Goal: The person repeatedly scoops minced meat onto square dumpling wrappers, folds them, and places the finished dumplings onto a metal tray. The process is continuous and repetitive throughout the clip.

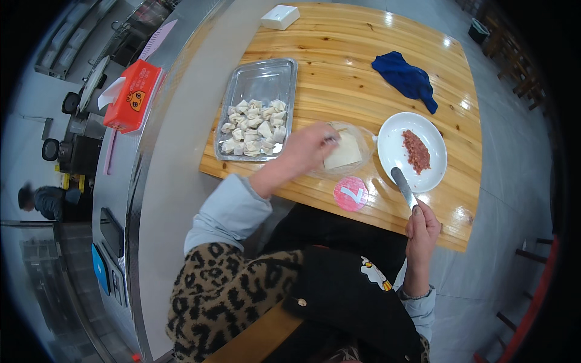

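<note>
Black apron (pixel 339 284) nearest me; hands apart. Left hand (pixel 307 147) curls over wrappers (pixel 346 153), hold unclear; right hand (pixel 422 227) grips spatula (pixel 404 187), meat filling (pixel 417 152) beyond it. Probably wrapping step; next calls for separating one wrapper.

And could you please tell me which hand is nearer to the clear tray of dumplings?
Left. The left hand is just right of the tray, by the pale wrappers; the right hand is farther off, just short of the white bowl, holding a spatula.
</note>
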Demonstrator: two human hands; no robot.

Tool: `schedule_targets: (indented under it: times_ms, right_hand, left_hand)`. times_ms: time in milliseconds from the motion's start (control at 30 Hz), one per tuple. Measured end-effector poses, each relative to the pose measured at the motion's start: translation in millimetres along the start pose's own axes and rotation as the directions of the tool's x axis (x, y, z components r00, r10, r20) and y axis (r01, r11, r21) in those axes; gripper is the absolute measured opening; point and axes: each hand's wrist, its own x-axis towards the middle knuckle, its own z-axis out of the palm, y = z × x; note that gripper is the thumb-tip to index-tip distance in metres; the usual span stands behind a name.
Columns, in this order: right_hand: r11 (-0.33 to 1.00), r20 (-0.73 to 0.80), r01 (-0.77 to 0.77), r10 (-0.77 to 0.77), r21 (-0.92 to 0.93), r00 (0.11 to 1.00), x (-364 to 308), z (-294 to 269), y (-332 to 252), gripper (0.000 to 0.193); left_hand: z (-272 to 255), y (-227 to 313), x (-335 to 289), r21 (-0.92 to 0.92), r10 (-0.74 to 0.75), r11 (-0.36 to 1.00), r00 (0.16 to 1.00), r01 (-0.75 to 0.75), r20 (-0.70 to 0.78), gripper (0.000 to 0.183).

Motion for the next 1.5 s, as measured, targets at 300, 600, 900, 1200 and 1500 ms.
schedule_targets:
  times_ms: [300, 600, 900, 1200, 1500]
  right_hand:
    - [1.000, 0.028, -0.007, 0.007, -0.005, 1.000, -4, -2, 0, 0.027]
    - [0.999, 0.035, -0.012, 0.011, 0.030, 0.999, -3, -2, 0, 0.025]
    - [0.994, 0.067, -0.049, 0.055, -0.093, 0.996, -1, 6, -4, 0.024]
    - [0.989, 0.115, -0.024, 0.041, -0.145, 0.993, 5, 19, 0, 0.025]
    - [0.992, 0.128, -0.016, 0.032, -0.128, 0.991, 6, 20, 3, 0.024]
  left_hand:
    - [50, 20, -7, 0.236, 0.006, 0.972, 0.998, 0.010, -0.065, 0.030]
    - [48, 14, -2, 0.126, -0.084, 0.988, 0.996, 0.085, -0.010, 0.016]
    - [38, 14, 0, 0.176, -0.007, 0.984, 1.000, 0.008, -0.006, 0.018]
    - [34, 14, 3, 0.241, 0.004, 0.970, 0.996, -0.025, 0.087, 0.020]
    - [34, 12, -9, 0.294, 0.140, 0.943, 0.988, -0.154, 0.071, 0.025]
